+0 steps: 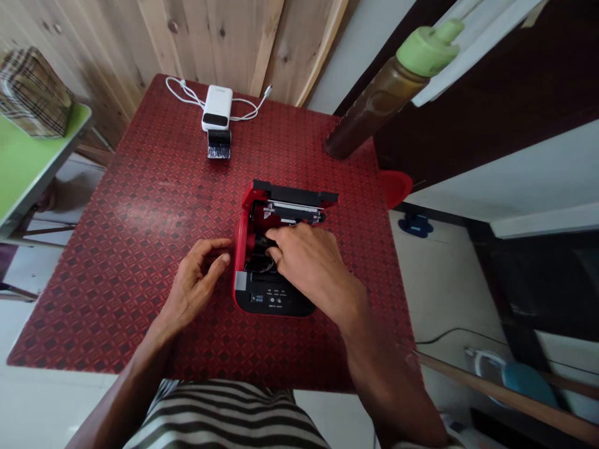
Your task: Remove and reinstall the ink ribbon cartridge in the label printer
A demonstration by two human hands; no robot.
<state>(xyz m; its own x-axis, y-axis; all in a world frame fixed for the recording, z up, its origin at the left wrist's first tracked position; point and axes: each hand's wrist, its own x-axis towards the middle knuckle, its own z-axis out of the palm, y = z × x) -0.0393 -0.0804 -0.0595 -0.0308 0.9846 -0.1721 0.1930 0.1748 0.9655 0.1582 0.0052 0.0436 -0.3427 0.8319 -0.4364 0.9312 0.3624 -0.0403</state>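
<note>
A small red-and-black label printer (276, 293) sits on the table with its lid (294, 194) raised at the back. My right hand (309, 259) reaches into its compartment from the right, with thumb and forefinger bent together around a dark, glossy roll (262, 262). Most of that roll is hidden by the hand and the shadow inside. Beside the printer's left wall, my left hand (199, 280) rests near the tabletop, fingers and thumb apart, holding nothing. Its fingertips come close to the red side; whether they touch it I cannot tell.
Behind the printer on the red patterned table (135, 249) lie a white power bank (218, 103) with a white cable (248, 112) and a small black roll (219, 144). A tall bottle with a green cap (374, 100) stands at the back right. Wooden boards (210, 37) rise behind.
</note>
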